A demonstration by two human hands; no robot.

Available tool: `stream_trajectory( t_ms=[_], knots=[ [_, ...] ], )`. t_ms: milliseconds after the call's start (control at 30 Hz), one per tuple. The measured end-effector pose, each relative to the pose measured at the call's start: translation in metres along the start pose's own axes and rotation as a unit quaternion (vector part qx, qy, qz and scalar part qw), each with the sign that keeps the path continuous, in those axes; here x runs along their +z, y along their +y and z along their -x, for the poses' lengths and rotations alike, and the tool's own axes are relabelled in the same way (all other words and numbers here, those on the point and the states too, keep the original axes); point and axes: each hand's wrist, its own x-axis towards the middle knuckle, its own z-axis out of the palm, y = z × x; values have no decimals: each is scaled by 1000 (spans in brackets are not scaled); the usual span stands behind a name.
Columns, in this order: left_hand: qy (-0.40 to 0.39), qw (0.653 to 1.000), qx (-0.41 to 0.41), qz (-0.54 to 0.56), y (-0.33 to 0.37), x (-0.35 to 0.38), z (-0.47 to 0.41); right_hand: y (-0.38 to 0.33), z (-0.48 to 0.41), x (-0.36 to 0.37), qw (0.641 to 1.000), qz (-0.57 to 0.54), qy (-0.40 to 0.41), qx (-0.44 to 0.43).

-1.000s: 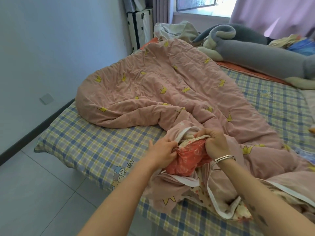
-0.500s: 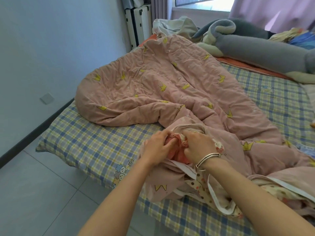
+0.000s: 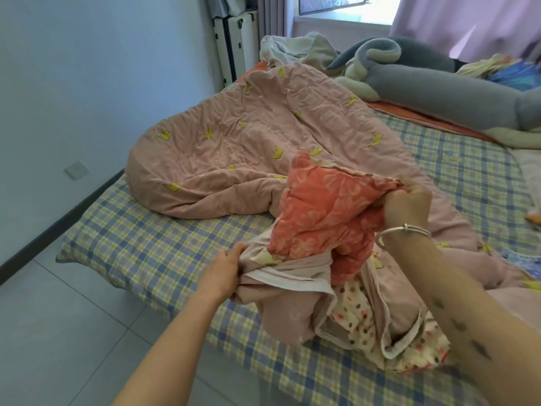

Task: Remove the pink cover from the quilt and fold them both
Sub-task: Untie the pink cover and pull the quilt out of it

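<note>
The pink cover (image 3: 234,148), printed with yellow crowns, lies bulky and crumpled across the bed, most of the quilt still inside it. A corner of the coral-red patterned quilt (image 3: 328,206) sticks out of the cover's white-edged opening near the bed's front edge. My right hand (image 3: 407,200), with a silver bangle on the wrist, grips that quilt corner and holds it raised. My left hand (image 3: 225,272) grips the cover's opening edge lower down to the left. The cover's dotted cream lining (image 3: 360,320) shows below the quilt.
The bed has a blue-and-yellow checked sheet (image 3: 140,247). A long grey plush pillow (image 3: 439,83) and heaped bedding lie at the far end by the window. A white suitcase (image 3: 234,42) stands against the wall. Tiled floor (image 3: 58,332) lies left of the bed.
My right hand has pulled the quilt corner up and to the right, out of the cover. My left hand has dropped left, holding the opening back. More red quilt now shows.
</note>
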Motion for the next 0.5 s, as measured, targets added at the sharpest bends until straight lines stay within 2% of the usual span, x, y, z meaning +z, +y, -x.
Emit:
stream_trajectory(
  t_ms=[33,67,100,133,167,200,267,400,433,500],
  knots=[
    [23,999,-12,37,1,-5,-2,6,4,-4,999,20,-25,26],
    [39,990,-48,125,4,-8,-6,13,7,-6,997,18,-59,48],
    [36,963,-97,250,9,-13,-6,13,14,-4,995,20,-83,47],
    [-8,908,-151,390,17,-17,-5,13,16,0,995,6,-98,16],
    [-60,852,-171,491,24,-17,-4,8,21,4,994,-6,-109,-19],
    [-114,825,-147,534,34,-14,-1,0,26,8,991,-14,-126,-50],
    [-165,842,-56,511,59,-7,11,-5,29,12,985,-13,-156,-78],
    [-118,917,0,381,76,13,7,-4,28,5,973,117,-173,-101],
    [-99,931,-2,352,76,16,8,-3,28,3,968,154,-181,-86],
    [-48,935,14,350,78,19,13,-4,30,-3,950,213,-228,-18]
  ],
)
